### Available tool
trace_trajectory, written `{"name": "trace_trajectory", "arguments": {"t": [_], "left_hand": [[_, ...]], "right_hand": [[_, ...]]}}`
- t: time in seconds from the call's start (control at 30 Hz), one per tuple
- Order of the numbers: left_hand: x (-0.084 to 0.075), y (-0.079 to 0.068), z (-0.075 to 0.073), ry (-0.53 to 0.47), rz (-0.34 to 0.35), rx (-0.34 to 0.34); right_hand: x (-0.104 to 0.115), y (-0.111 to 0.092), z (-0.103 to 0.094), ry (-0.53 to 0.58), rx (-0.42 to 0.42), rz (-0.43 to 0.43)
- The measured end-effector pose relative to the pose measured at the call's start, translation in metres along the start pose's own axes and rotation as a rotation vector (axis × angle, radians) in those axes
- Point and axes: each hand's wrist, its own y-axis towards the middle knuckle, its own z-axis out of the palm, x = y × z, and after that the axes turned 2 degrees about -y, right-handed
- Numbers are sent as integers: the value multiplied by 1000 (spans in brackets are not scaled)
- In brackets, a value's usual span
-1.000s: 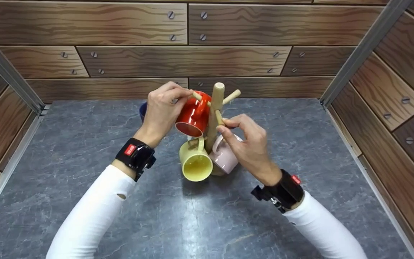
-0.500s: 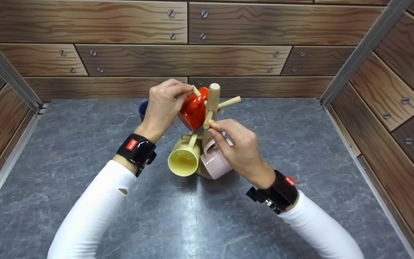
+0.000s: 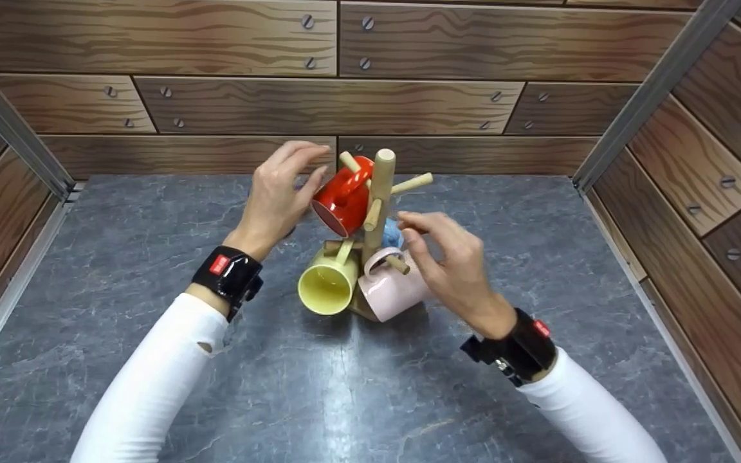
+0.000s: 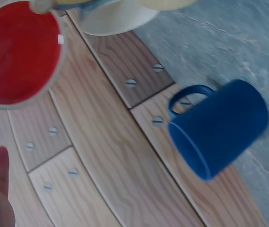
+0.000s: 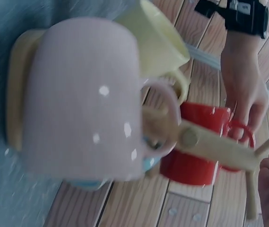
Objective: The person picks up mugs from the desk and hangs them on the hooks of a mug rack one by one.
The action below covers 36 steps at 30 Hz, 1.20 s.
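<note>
A wooden mug tree (image 3: 382, 173) stands mid-table. From its upper left peg a red mug (image 3: 343, 200) hangs by its handle, tilted. Lower down hang a yellow mug (image 3: 327, 283) at the left and a pale pink mug (image 3: 396, 289) at the right, with a light blue mug (image 3: 392, 234) partly hidden behind the post. My left hand (image 3: 278, 193) is just left of the red mug, fingers extended and holding nothing. My right hand (image 3: 454, 260), also holding nothing, is beside the pink mug with fingers loosely bent, apart from the pegs.
A dark blue mug (image 4: 219, 130) lies on its side on the table, mostly hidden behind my left hand in the head view. Two upper pegs carry no mug, including the right one (image 3: 413, 184). Wood-patterned panels (image 3: 332, 106) wall in the grey tabletop (image 3: 267, 399).
The mug tree has turned slightly, bringing the yellow mug left. My left hand has let go of the red mug's peg and my right hand the front peg; both have drawn outward.
</note>
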Motion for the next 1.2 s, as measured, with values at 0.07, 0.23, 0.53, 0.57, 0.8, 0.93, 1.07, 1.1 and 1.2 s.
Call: {"name": "trace_trajectory", "arguments": {"t": [0.07, 0.23, 0.53, 0.57, 0.8, 0.93, 1.07, 1.1, 1.2], "left_hand": [[7, -4, -3, 16, -26, 2], [26, -12, -11, 48, -121, 64], [54, -29, -16, 124, -363, 285], [56, -31, -15, 132, -387, 309], [71, -35, -12, 205, -519, 475], [79, -29, -14, 244, -587, 540], [84, -24, -13, 257, -629, 567], [86, -24, -11, 252, -643, 572], [90, -26, -4, 230, -689, 585]], "right_hand": [[-5, -3, -7, -19, -11, 10], [-18, -12, -23, -59, -35, 48], [-37, -39, -40, -146, 43, 136], [-39, -42, -41, -156, 59, 145], [-54, -62, -51, -203, 159, 157], [-60, -68, -55, -202, 187, 157], [-63, -72, -57, -200, 195, 149], [-63, -73, -58, -201, 196, 147], [-63, -77, -59, -207, 197, 139]]}}
